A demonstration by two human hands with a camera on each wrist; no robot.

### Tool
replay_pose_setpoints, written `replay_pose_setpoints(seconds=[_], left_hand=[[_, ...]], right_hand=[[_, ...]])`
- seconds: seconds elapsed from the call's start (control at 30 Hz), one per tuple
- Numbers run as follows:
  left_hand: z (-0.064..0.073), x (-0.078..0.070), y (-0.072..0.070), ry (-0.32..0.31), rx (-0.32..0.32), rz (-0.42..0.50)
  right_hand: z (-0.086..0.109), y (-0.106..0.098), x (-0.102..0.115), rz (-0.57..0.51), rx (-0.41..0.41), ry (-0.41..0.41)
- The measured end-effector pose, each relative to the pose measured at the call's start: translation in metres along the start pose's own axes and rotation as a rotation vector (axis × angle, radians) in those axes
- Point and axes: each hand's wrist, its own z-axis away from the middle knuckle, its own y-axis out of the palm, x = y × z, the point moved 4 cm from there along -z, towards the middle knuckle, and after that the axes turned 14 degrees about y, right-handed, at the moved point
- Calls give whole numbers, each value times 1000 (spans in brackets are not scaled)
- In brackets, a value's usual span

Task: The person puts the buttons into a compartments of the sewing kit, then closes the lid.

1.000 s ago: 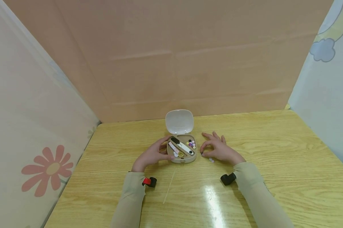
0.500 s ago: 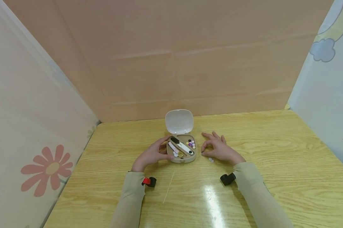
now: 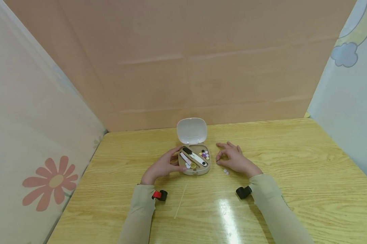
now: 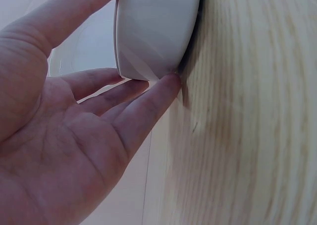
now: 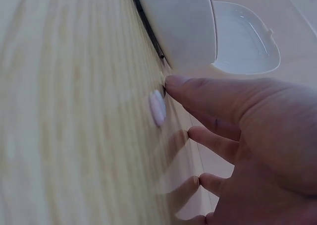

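A small beige case [image 3: 196, 172] stands on the table, its white lid [image 3: 191, 130] raised at the back. My left hand [image 3: 162, 167] holds the case at its left side, thumb at the front corner and fingers along the wall [image 4: 158, 27]. Inside lie a white tool with a black end [image 3: 198, 159], a pink-and-white strip [image 3: 185, 158], a yellow ring-shaped piece [image 3: 193, 165] and several coloured buttons [image 3: 204, 154]. Right of the case, my right hand [image 3: 234, 160] pinches a small dark button [image 5: 165, 89] at the tabletop, mostly hidden by the fingertips. Pale buttons [image 5: 157, 108] lie just beside it.
A thin pale stick-like strip [image 3: 181, 200] lies on the wooden table [image 3: 110, 196] in front of the case. A tan backdrop [image 3: 183, 67] rises behind the table, with patterned panels [image 3: 49, 118] at both sides.
The right hand's pinching fingertips have shifted very slightly away from the body, near the same spot on the table. The left hand and the case stay put.
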Motion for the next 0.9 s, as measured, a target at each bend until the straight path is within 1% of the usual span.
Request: replay_pose_setpoints(seconds=[0.13, 0.43, 0.63, 0.73, 0.9], left_hand=[[-1, 0, 0, 14, 6, 8], [0, 0, 0, 8, 1, 15], [0, -1, 0, 11, 2, 24], [1, -1, 0, 6, 1, 15], [0, -2, 0, 1, 2, 1]], right_hand=[[0, 0, 2, 30, -13, 7], [4, -1, 9, 90, -36, 14], [4, -3, 13, 131, -91, -4], [5, -5, 14, 129, -119, -10], [4, -8, 17, 99, -139, -1]])
